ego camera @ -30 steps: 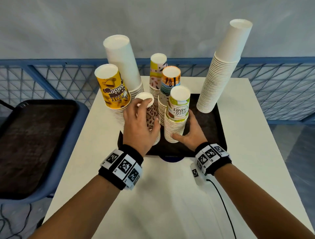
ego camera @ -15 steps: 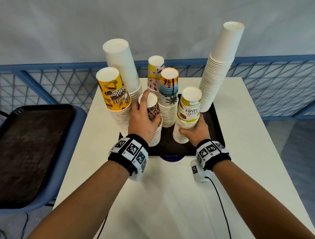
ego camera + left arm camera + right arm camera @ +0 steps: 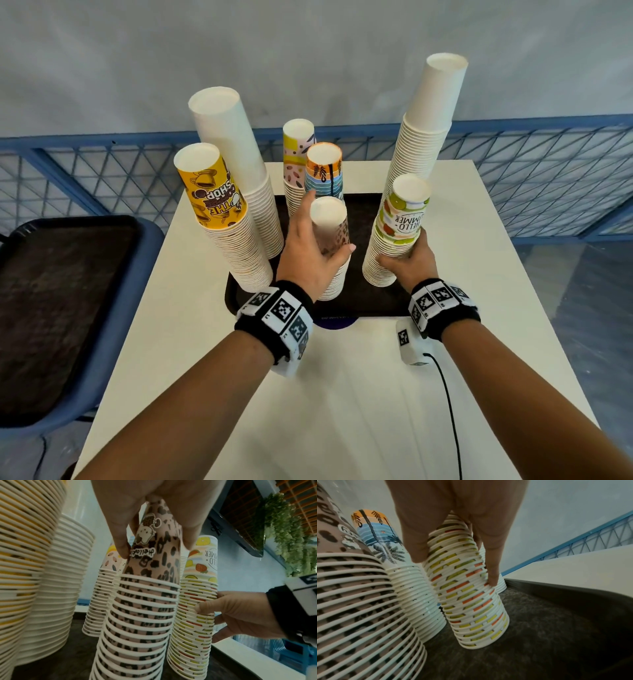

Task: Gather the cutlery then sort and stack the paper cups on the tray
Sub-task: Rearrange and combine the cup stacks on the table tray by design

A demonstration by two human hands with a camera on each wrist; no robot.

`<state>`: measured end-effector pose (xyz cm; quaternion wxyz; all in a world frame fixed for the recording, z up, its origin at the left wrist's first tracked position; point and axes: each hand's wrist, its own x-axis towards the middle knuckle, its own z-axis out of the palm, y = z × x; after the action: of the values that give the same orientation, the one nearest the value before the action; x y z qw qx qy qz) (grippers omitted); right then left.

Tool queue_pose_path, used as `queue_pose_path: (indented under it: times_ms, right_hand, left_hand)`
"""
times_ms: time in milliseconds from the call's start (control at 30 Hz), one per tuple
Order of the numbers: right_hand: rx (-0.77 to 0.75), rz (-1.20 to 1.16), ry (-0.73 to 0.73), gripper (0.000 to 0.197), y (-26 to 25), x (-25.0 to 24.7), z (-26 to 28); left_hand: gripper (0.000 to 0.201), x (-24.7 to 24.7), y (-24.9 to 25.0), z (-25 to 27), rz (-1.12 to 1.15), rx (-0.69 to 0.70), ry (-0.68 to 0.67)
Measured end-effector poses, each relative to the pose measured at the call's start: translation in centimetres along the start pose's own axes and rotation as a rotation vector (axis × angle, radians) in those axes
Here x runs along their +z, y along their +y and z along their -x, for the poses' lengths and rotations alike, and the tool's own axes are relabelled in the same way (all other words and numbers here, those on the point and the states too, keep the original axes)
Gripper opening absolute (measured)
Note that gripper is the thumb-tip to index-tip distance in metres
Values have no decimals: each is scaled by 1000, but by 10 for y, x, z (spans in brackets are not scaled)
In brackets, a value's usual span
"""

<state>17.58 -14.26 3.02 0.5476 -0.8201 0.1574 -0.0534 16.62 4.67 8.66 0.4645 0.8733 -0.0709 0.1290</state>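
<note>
Several stacks of upturned paper cups stand on a dark tray (image 3: 373, 301). My left hand (image 3: 308, 253) grips the top cup of the leopard-print stack (image 3: 330, 219) (image 3: 140, 608), thumb on one side and fingers on the other. My right hand (image 3: 409, 262) (image 3: 236, 614) holds the fruit-print "Hello Summer" stack (image 3: 397, 229) (image 3: 467, 595) around its middle. Behind stand the palm-tree stack (image 3: 323, 171) (image 3: 385, 545), a pastel patterned stack (image 3: 297, 150), a yellow coffee-shop stack (image 3: 215, 198) and two tall white stacks (image 3: 233, 157) (image 3: 424, 137). No cutlery is visible.
The tray sits on a white table (image 3: 342, 394). A second dark tray (image 3: 51, 308) rests on a blue chair at the left. A blue lattice railing (image 3: 548, 171) runs behind the table. A black cable (image 3: 448, 411) trails from my right wrist camera.
My right hand has slid the fruit-print stack to the right, away from the leopard stack. My left hand stays wrapped on the leopard stack's top cup. The head view has shifted closer.
</note>
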Motion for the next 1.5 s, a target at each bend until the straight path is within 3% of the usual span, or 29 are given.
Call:
queue_pose_path:
  times_ms: [100, 200, 300, 367, 467, 533, 633, 733, 867, 1067, 1333, 1400, 1500]
  right_hand:
    - [1, 14, -18, 85, 10, -1, 6]
    - [92, 143, 24, 70, 27, 5, 16]
    - [163, 260, 37, 52, 31, 11, 29]
    - [173, 304, -32, 47, 25, 17, 37]
    - [149, 269, -221, 51, 11, 34, 47]
    - [101, 201, -279, 67, 3, 50, 49]
    - [1, 123, -281, 94, -10, 70, 45]
    - [-24, 72, -231, 109, -20, 84, 40]
    - [-17, 15, -150, 98, -26, 91, 38]
    - [-10, -12, -31, 89, -22, 78, 39]
    - [20, 32, -37, 85, -20, 69, 43]
    - [34, 50, -49, 83, -17, 69, 44]
    - [64, 44, -59, 80, -13, 71, 43]
  left_hand:
    - [80, -14, -6, 11, -6, 15, 132]
    - [66, -30, -25, 25, -55, -33, 346]
    - [70, -42, -47, 27, -83, -260, 462]
    - [79, -47, -57, 23, -59, -430, 476]
    - [97, -56, -68, 11, 87, -534, 441]
    - [104, -59, -78, 2, 172, -513, 379]
    - [97, -59, -91, -5, 238, -467, 272]
    - [86, -57, -97, -5, 219, -516, 264]
    - [80, -50, -95, -4, 202, -512, 258]
    - [82, -29, -83, -4, 224, -457, 112]
    - [96, -17, -87, -10, 265, -351, -94]
    - [97, -22, -98, -3, 234, -387, -75]
    - [87, -38, -110, -2, 257, -444, 88]
